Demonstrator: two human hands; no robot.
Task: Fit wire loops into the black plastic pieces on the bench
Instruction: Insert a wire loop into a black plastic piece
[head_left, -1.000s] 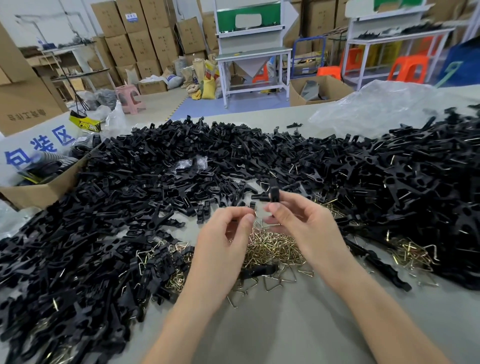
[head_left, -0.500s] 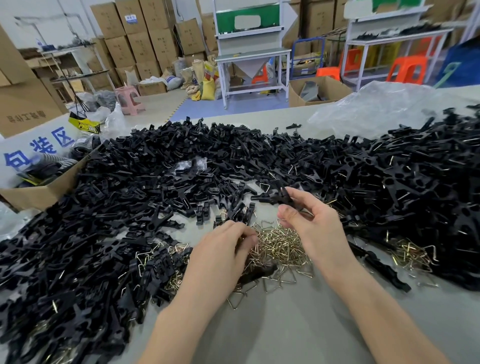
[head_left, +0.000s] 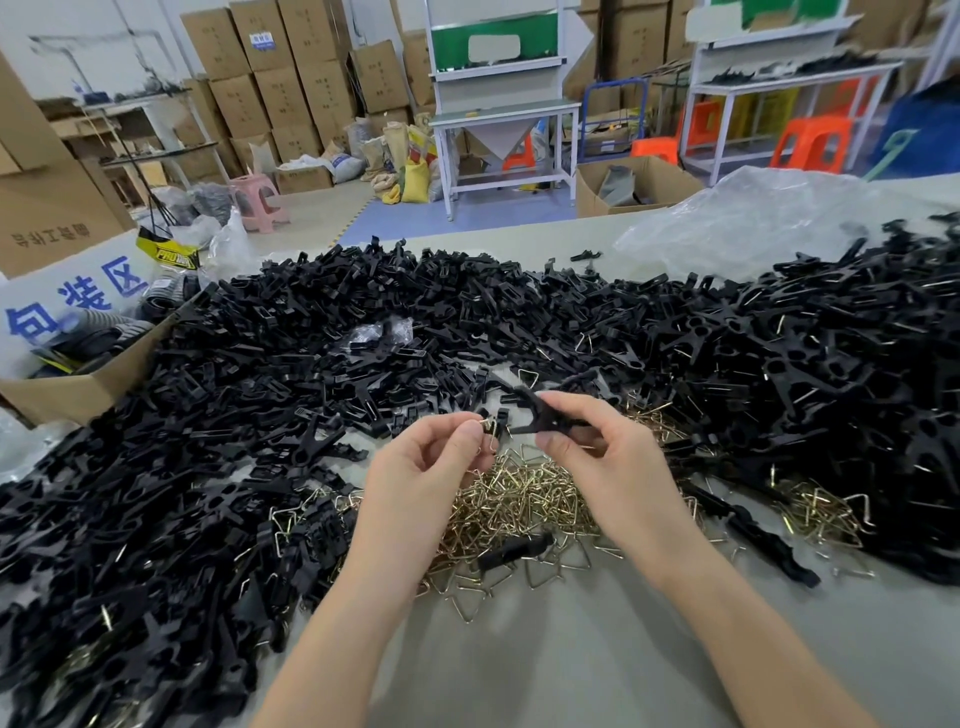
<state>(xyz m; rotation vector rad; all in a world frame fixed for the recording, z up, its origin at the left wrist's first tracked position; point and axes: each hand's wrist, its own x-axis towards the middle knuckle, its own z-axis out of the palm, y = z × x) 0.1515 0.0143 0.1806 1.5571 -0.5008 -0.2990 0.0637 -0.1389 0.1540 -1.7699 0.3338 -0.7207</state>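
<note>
Loop meets clip at the middle of the bench

Our left hand pinches a wire loop between thumb and forefinger. At its 3 o'clock, our right hand has its fingers clamped on a black piece. We should steady the piece, line up the loop's ends squarely and press evenly. Spare loops lie at 6 o'clock.
</note>
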